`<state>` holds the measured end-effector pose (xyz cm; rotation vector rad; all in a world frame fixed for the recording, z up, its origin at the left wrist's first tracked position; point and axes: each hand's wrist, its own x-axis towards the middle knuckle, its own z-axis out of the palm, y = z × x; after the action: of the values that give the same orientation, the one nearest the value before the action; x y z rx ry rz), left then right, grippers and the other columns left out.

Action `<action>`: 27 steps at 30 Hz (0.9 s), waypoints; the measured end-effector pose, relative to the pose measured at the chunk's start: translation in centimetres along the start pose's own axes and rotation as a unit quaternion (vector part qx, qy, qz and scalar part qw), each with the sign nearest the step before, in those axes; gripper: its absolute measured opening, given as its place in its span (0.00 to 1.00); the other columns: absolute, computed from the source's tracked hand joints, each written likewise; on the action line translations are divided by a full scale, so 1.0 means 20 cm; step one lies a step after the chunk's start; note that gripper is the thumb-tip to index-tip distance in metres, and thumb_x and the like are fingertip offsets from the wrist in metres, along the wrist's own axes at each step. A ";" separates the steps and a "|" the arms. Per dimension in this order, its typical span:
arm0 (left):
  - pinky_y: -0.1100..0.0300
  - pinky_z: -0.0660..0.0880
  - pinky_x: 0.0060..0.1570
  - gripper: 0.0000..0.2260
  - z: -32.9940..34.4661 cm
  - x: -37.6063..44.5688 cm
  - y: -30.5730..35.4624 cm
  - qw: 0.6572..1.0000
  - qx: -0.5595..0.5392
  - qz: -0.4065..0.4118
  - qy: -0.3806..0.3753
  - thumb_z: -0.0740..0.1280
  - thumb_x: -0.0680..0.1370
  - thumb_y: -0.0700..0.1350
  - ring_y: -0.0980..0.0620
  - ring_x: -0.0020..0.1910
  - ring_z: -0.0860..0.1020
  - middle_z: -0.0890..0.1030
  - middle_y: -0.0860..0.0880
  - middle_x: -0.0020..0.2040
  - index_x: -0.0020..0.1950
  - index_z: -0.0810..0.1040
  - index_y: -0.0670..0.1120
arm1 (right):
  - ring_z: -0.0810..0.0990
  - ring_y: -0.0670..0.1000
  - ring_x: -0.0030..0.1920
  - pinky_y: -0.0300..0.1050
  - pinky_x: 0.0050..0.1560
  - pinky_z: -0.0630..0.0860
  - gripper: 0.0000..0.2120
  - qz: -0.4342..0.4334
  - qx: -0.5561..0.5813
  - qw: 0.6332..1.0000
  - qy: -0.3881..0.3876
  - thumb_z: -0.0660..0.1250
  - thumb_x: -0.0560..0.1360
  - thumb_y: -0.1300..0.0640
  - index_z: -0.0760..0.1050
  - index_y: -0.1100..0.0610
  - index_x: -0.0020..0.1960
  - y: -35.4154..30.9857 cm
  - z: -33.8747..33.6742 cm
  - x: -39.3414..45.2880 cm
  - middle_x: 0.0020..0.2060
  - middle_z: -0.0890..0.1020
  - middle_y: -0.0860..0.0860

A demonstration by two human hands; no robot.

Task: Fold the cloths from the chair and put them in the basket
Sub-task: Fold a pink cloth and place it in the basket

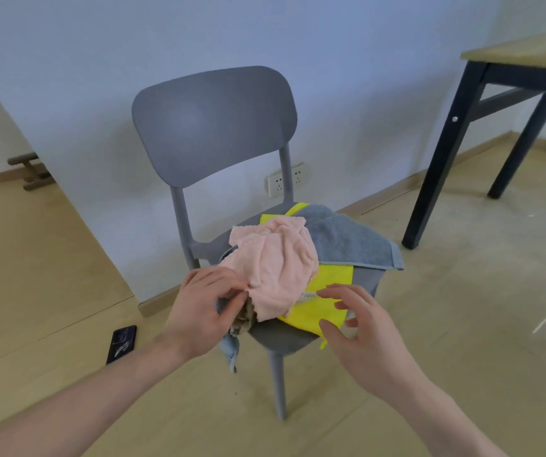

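Cloths lay heaped on chair (274, 338) | left hand (199, 311) pinched pink cloth (274, 268) (lower edge) | right hand (360, 331) hovered, fingers spread, just over yellow cloth (327, 291)

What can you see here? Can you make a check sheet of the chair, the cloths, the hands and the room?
Surface: grey chair seat, mostly covered by cloths.
Job's things: pink cloth crumpled on top; yellow cloth and grey-blue towel under it; a brownish cloth at the front edge. Basket: nothing seen.
Clutter: dark phone on the floor.
Hands: left hand pinches the pink cloth's edge; right hand open, above the yellow cloth.
Cables: nothing seen.
Surroundings: wall socket, table on the right.
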<state>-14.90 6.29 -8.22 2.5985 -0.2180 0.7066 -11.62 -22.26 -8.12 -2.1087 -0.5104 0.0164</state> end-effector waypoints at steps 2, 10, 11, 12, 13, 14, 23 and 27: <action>0.57 0.71 0.57 0.06 -0.07 0.09 0.07 1.000 -0.005 -0.003 0.008 0.66 0.78 0.53 0.60 0.50 0.79 0.83 0.62 0.46 0.47 0.83 0.55 | 0.77 0.40 0.53 0.35 0.47 0.72 0.18 0.012 0.020 0.999 0.036 0.73 0.75 0.59 0.77 0.39 0.59 -0.02 -0.07 -0.03 0.56 0.76 0.35; 0.50 0.78 0.44 0.05 -0.42 0.53 0.49 0.985 -0.118 -0.036 0.124 0.64 0.82 0.47 0.54 0.39 0.80 0.81 0.54 0.38 0.47 0.76 0.51 | 0.77 0.38 0.52 0.34 0.46 0.75 0.17 0.038 0.050 0.995 0.074 0.73 0.75 0.60 0.79 0.41 0.58 -0.27 -0.19 -0.21 0.54 0.77 0.39; 0.50 0.77 0.43 0.05 -0.47 0.58 0.57 0.980 -0.135 -0.027 0.143 0.64 0.82 0.47 0.54 0.39 0.79 0.81 0.55 0.38 0.48 0.77 0.50 | 0.78 0.39 0.52 0.36 0.47 0.77 0.17 0.044 0.063 0.994 0.083 0.73 0.75 0.60 0.79 0.40 0.58 -0.32 -0.21 -0.24 0.53 0.78 0.40; 0.50 0.77 0.43 0.05 -0.53 0.61 0.66 0.975 -0.154 -0.014 0.157 0.63 0.82 0.47 0.54 0.38 0.79 0.81 0.55 0.38 0.49 0.77 0.50 | 0.79 0.40 0.50 0.39 0.47 0.78 0.17 0.050 0.079 0.991 0.093 0.73 0.76 0.60 0.79 0.40 0.57 -0.37 -0.23 -0.28 0.53 0.78 0.42; 0.51 0.77 0.41 0.05 -0.59 0.63 0.75 0.972 -0.171 0.001 0.163 0.63 0.82 0.47 0.54 0.37 0.79 0.80 0.56 0.38 0.49 0.77 0.50 | 0.80 0.41 0.49 0.41 0.46 0.79 0.16 0.054 0.099 0.988 0.106 0.73 0.76 0.60 0.79 0.40 0.57 -0.42 -0.25 -0.32 0.53 0.79 0.43; 0.52 0.77 0.40 0.05 -0.64 0.64 0.83 0.969 -0.184 0.016 0.164 0.63 0.82 0.47 0.54 0.36 0.79 0.80 0.56 0.37 0.49 0.77 0.50 | 0.82 0.43 0.47 0.41 0.44 0.80 0.16 0.060 0.121 0.984 0.119 0.73 0.76 0.59 0.79 0.41 0.57 -0.46 -0.27 -0.36 0.52 0.80 0.45; 0.62 0.71 0.36 0.07 -0.71 0.31 1.28 0.957 -0.287 0.043 -0.025 0.67 0.81 0.48 0.57 0.32 0.73 0.81 0.51 0.34 0.44 0.80 0.50 | 0.79 0.37 0.57 0.38 0.49 0.80 0.22 0.079 0.107 0.980 0.150 0.76 0.72 0.44 0.75 0.37 0.64 -0.57 -0.40 -0.81 0.60 0.78 0.32; 0.62 0.67 0.34 0.07 -0.55 0.09 1.31 0.937 -0.333 0.027 -0.105 0.69 0.81 0.48 0.56 0.32 0.70 0.78 0.46 0.33 0.44 0.82 0.49 | 0.83 0.39 0.44 0.38 0.42 0.80 0.12 0.103 0.071 0.987 0.098 0.76 0.74 0.52 0.80 0.41 0.55 -0.50 -0.46 -0.93 0.47 0.85 0.39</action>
<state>-25.08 -12.29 10.83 2.0076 -0.5006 0.2912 -30.22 -31.61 1.70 -1.9893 -0.1692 -0.0346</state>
